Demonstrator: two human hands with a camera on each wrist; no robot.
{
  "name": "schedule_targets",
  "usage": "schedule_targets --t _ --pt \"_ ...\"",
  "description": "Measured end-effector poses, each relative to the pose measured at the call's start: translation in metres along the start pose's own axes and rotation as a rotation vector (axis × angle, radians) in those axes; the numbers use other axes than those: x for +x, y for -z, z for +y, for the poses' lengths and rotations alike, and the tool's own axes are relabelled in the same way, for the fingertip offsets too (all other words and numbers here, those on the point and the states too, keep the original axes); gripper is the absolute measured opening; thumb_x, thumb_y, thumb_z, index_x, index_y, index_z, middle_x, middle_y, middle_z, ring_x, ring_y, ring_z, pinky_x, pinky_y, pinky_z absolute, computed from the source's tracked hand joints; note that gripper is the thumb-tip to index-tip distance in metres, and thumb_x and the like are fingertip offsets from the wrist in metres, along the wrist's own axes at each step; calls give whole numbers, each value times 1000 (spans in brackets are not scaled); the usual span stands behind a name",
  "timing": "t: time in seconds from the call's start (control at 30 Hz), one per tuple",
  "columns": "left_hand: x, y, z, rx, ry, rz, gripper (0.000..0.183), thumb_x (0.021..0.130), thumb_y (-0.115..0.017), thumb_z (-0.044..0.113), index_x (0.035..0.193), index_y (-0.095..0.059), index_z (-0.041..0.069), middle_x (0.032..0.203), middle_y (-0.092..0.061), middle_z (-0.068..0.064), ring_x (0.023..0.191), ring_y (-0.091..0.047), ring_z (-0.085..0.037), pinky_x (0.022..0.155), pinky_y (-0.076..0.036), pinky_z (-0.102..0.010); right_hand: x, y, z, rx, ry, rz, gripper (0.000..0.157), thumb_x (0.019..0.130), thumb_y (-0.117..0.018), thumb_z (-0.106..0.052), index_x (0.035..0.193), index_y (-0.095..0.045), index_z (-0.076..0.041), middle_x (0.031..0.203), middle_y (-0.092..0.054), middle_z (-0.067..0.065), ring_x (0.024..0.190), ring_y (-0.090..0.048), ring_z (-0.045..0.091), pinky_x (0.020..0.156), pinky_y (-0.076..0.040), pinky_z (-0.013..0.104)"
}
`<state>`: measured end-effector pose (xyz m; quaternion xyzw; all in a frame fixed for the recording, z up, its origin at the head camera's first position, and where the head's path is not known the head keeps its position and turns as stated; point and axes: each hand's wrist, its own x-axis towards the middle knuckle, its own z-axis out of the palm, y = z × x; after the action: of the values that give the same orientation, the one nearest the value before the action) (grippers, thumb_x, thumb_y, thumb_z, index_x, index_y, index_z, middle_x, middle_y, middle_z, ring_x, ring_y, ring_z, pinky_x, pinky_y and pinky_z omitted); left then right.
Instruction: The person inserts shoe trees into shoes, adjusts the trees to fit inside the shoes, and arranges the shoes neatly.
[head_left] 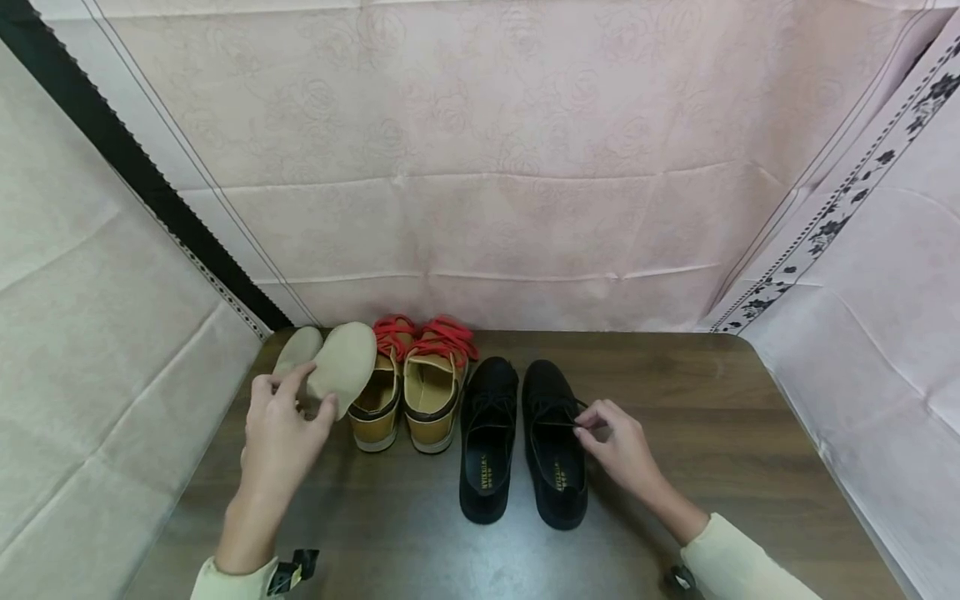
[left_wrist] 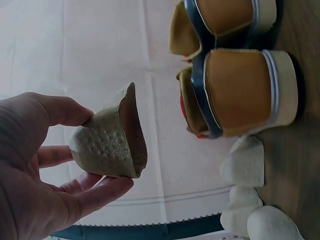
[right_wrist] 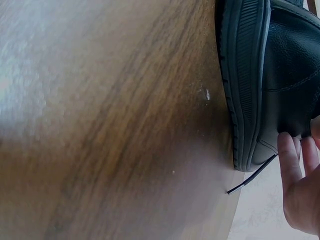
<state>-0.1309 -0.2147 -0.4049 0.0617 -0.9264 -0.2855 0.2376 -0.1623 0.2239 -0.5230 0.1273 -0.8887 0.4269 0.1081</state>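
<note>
My left hand holds a beige moulded-pulp shoe insert between thumb and fingers, above the back left of the table. In the left wrist view this shoe insert is a hollow, rough toe-shaped cup, its open side facing away from the palm. My right hand is at the outer side of the right black lace-up shoe, thumb and forefinger pinching its thin black shoelace. In the right wrist view a lace end hangs beside the sole, and the fingers lie against the upper.
The left black shoe stands alongside. Two tan shoes with red laces stand left of it, toes toward the back. More pulp inserts lie at the table's back left corner. Pale cloth hangs behind the wooden table.
</note>
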Motion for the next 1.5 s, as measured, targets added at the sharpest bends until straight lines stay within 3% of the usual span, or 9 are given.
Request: schedule_targets --t 0.27,0.83,0.93,1.13,1.37,1.5 --pt "-2 -11 17 -44 -148 24 47 87 -78 7 132 -66 1 113 -51 -27 86 -56 -37 70 -48 -47 2 1 -2 3 5 4 21 89 -80 -3 95 -69 -19 93 -66 -6 85 -64 9 80 -61 35" --pt "-9 -35 41 -112 -235 -17 49 82 -81 5 129 -68 4 112 -51 -22 82 -60 -35 70 -53 -45 1 3 -2 -14 -37 -29 19 91 -78 -5 98 -68 -19 97 -66 -4 90 -66 11 83 -60 35" --pt "-11 -37 45 -116 -247 -31 49 82 -82 5 128 -68 5 114 -52 -22 83 -62 -36 70 -53 -44 1 3 -2 -21 -47 -38 19 91 -78 -6 99 -67 -20 98 -66 -5 90 -66 11 83 -59 33" --pt "-16 -40 55 -119 -266 -79 50 83 -81 6 130 -68 6 115 -52 -19 71 -57 -25 64 -51 -36 1 2 -2 -24 -50 -41 19 91 -78 -7 99 -68 -20 98 -66 -5 90 -65 11 83 -59 31" --pt "-20 -42 70 -137 -294 -99 50 82 -82 7 130 -68 6 116 -55 -19 81 -61 -28 67 -53 -38 0 1 -4 -13 -36 -26 19 91 -79 -6 98 -68 -20 97 -66 -5 89 -65 11 83 -60 38" --pt "-21 -42 79 -134 -324 -111 50 83 -82 9 131 -68 8 114 -55 -18 78 -59 -26 65 -51 -36 0 1 -3 -14 -26 -19 19 90 -79 -5 98 -68 -19 96 -67 -5 88 -65 11 82 -60 37"
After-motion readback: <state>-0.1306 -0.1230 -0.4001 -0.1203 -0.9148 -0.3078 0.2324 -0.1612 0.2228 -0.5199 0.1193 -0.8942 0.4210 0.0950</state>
